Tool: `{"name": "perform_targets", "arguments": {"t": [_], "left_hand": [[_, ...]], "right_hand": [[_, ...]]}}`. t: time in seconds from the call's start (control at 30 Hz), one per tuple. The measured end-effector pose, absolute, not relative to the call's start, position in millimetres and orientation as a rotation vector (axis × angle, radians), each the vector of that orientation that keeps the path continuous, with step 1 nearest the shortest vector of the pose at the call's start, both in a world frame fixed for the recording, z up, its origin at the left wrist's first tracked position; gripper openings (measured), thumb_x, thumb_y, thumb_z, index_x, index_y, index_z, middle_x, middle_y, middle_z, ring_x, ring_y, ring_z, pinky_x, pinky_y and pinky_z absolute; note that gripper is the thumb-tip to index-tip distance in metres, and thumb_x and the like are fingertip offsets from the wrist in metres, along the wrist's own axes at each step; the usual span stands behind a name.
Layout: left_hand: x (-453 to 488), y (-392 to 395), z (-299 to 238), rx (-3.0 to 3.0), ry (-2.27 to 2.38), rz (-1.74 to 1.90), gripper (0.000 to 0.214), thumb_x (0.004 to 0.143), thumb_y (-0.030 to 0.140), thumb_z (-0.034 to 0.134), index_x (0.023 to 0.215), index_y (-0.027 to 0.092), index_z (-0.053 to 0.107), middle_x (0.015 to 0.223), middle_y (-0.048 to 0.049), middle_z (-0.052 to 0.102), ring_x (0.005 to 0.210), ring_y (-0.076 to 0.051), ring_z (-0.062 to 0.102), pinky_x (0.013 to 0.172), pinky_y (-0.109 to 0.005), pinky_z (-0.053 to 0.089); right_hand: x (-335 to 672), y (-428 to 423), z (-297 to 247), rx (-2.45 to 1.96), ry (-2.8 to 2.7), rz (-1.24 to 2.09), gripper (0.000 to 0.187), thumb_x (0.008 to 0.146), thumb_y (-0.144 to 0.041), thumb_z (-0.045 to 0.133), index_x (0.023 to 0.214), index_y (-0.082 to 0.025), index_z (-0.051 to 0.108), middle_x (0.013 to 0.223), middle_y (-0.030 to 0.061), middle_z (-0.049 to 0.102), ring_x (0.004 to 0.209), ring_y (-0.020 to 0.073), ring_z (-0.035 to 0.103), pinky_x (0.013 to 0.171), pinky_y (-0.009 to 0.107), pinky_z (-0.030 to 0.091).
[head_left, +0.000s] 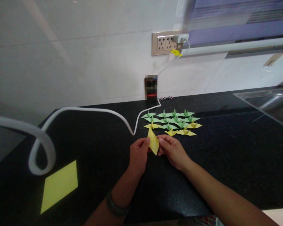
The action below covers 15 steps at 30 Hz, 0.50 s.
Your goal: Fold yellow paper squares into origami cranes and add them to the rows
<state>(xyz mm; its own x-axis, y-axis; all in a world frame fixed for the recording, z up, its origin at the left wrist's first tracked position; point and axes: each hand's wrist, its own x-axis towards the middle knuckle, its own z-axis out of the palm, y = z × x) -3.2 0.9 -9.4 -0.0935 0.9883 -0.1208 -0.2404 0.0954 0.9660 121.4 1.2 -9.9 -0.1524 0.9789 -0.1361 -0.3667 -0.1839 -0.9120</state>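
Between my two hands is a piece of yellow origami paper, folded into a long diamond with a crease down its middle. My left hand pinches its left edge between thumb and fingers. On the opposite edge, my right hand grips it the same way, its fingertips partly hidden behind the paper. Just beyond the hands stand rows of folded paper cranes: green cranes at the back and several yellow cranes nearer to me. The diamond's upper tip overlaps one yellow crane in view.
A stack or sheet of yellow paper lies at the left on the black countertop. A white cable loops across the left side. A phone-like device leans on the wall below a socket panel. At the right is a metal sink.
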Motion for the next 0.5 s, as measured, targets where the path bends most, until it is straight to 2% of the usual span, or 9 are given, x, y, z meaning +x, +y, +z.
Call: {"name": "perform_targets", "arguments": {"t": [0.2, 0.5], "left_hand": [[0, -2, -14, 0.943, 1.211, 1.268, 0.026, 0.069, 0.036, 0.056, 0.076, 0.013, 0.062, 0.063, -0.0015, 0.06, 0.056, -0.011, 0.054, 0.055, -0.023, 0.044], [-2, -4, -14, 1.131, 1.37, 1.232, 0.029, 0.069, 0.04, 0.055, 0.076, 0.014, 0.064, 0.061, -0.0011, 0.059, 0.055, -0.011, 0.052, 0.051, -0.021, 0.041]], "right_hand": [[119, -1, -9, -0.895, -0.813, 1.721, 0.023, 0.068, -0.031, 0.062, 0.084, -0.015, 0.057, 0.056, -0.0025, 0.054, 0.043, 0.0052, 0.047, 0.044, 0.02, 0.044], [119, 0, -20, -1.011, -0.926, 1.604, 0.02, 0.068, -0.031, 0.062, 0.073, -0.013, 0.055, 0.054, -0.0023, 0.056, 0.039, 0.0046, 0.046, 0.04, 0.017, 0.04]]}}
